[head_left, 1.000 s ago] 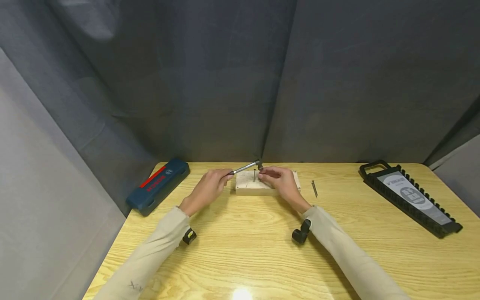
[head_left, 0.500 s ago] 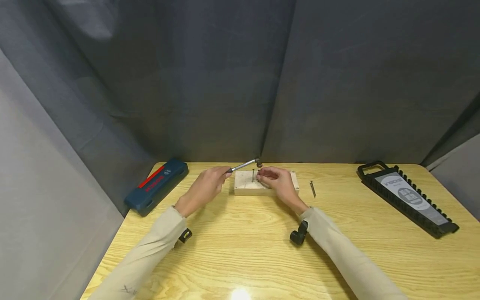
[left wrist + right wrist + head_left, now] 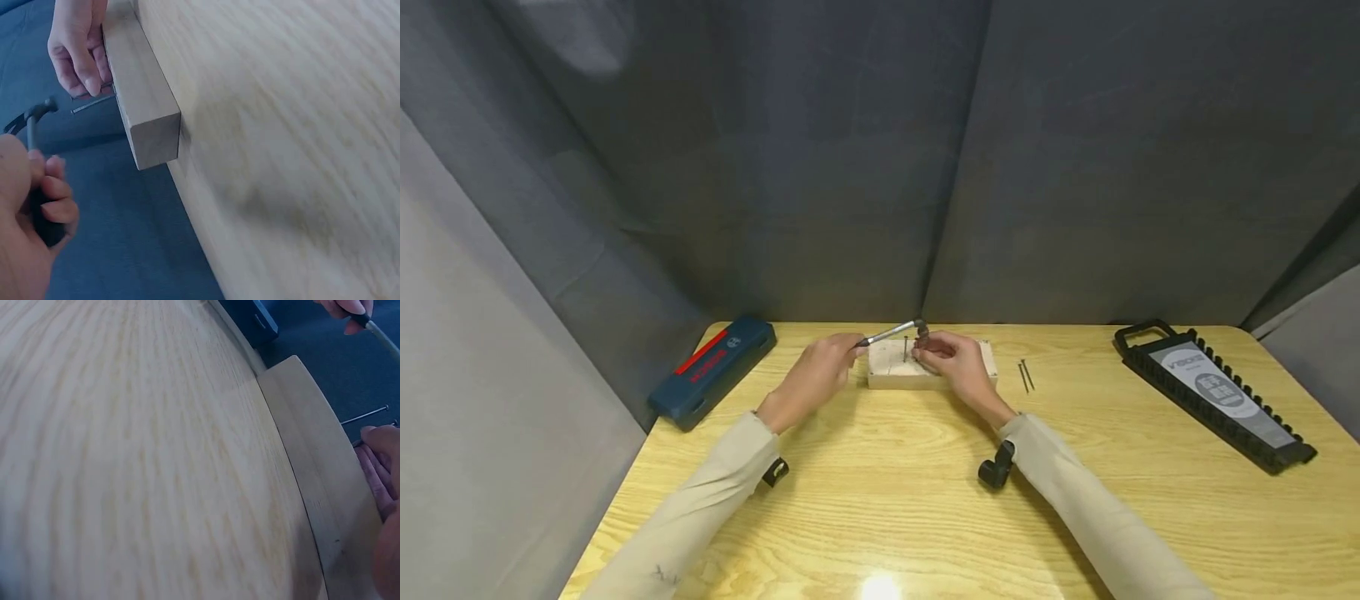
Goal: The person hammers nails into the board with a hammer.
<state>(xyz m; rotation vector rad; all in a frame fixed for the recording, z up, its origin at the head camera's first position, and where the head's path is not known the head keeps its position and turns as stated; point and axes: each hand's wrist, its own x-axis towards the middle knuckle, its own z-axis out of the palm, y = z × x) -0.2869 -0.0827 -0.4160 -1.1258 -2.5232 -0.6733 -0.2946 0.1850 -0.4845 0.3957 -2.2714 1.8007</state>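
Observation:
My left hand (image 3: pixel 814 372) grips a hammer (image 3: pixel 32 128) by its dark handle, fingers wrapped round it. The hammer's head overlaps the fingertips of my right hand (image 3: pixel 957 360) in the head view, just above the wooden block (image 3: pixel 904 382). My right hand rests at the block's top and pinches a nail (image 3: pixel 395 422), mostly hidden by the fingers. Another nail (image 3: pixel 906 348) stands upright in the block, left of those fingers; the left wrist view shows this standing nail (image 3: pixel 92 105) beside the pinched one.
Two loose nails (image 3: pixel 1026 376) lie on the table (image 3: pixel 880 475) right of the block. A dark blue case (image 3: pixel 713 372) with a red stripe lies at the left edge. A black wrench rack (image 3: pixel 1217 396) lies at the right. Dark curtain (image 3: pixel 820 167) hangs behind the table.
The hammer's head rises slightly half a second ago, then comes down to the right fingertips now. My right hand stays at the block, and the standing nail keeps its place.

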